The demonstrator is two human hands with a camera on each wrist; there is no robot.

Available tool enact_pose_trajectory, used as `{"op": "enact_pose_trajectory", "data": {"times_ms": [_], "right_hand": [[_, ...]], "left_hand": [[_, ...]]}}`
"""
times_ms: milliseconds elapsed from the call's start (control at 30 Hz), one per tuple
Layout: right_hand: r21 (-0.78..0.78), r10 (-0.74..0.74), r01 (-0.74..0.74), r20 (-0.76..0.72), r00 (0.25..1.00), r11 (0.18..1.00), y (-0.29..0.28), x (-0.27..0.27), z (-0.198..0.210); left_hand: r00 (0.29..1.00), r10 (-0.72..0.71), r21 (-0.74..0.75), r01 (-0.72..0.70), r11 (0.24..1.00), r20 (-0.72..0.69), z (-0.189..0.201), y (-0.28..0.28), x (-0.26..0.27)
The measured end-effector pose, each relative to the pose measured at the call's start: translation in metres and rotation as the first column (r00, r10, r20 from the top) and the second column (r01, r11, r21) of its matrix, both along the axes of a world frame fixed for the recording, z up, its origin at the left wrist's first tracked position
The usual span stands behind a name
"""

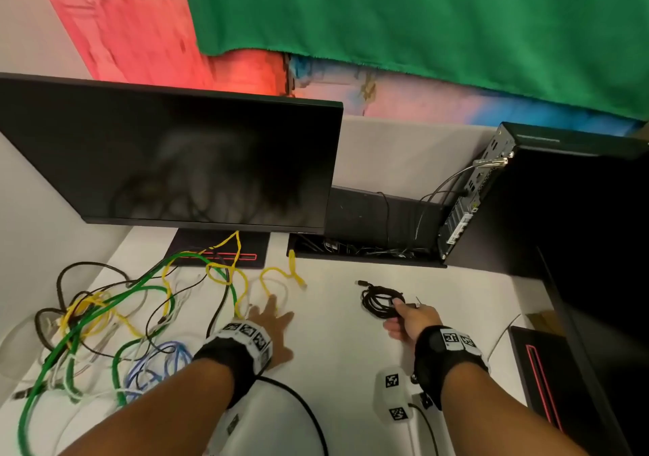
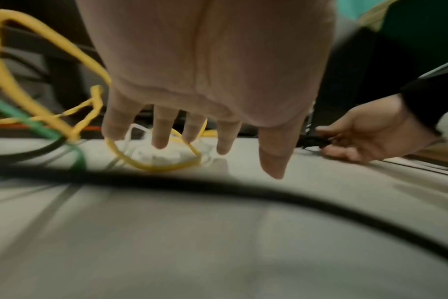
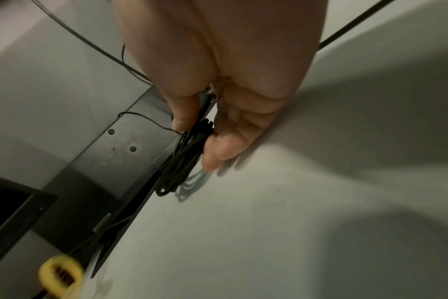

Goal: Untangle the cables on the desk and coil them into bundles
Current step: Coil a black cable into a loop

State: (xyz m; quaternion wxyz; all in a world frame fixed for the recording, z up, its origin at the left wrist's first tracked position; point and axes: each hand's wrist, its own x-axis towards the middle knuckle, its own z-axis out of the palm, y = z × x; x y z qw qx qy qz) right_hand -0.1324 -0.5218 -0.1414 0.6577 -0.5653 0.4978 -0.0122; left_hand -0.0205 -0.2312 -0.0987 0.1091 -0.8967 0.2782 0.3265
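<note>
A tangle of green point(image 1: 87, 329), yellow point(image 1: 224, 273), black, white and light blue point(image 1: 158, 360) cables covers the left of the white desk point(image 1: 344, 343). My left hand point(image 1: 272, 315) lies at the tangle's right edge. Its straight, spread fingers point(image 2: 161, 139) hover over or touch a yellow loop point(image 2: 153, 166) and a white cable point(image 2: 138, 129); it grips nothing. To the right, my right hand point(image 1: 400, 309) pinches a small coiled black cable bundle point(image 1: 381, 301) between thumb and fingers point(image 3: 218, 149). The coil point(image 3: 177, 172) hangs down onto the desk near the back slot.
A dark monitor point(image 1: 168, 156) on a black base point(image 1: 246, 262) stands behind the tangle. A black PC tower point(image 1: 544, 209) stands at the right, with a cable slot point(image 1: 365, 251) between them. A thick black cable point(image 1: 302, 406) and a white tagged device point(image 1: 393, 399) lie near me.
</note>
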Motion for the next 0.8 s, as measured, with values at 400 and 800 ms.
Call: {"op": "enact_pose_trajectory", "data": {"times_ms": [400, 800], "right_hand": [[-0.231, -0.088, 0.030, -0.248, 0.965, 0.973, -0.044, 0.000, 0.018], [-0.519, 0.633, -0.784, -0.490, 0.600, 0.341, 0.126, 0.020, 0.067]], "left_hand": [[0.978, 0.189, -0.135, -0.177, 0.975, 0.086, 0.007, 0.111, -0.002], [0.754, 0.556, -0.758, -0.577, 0.306, -0.349, 0.067, 0.163, -0.027]]}}
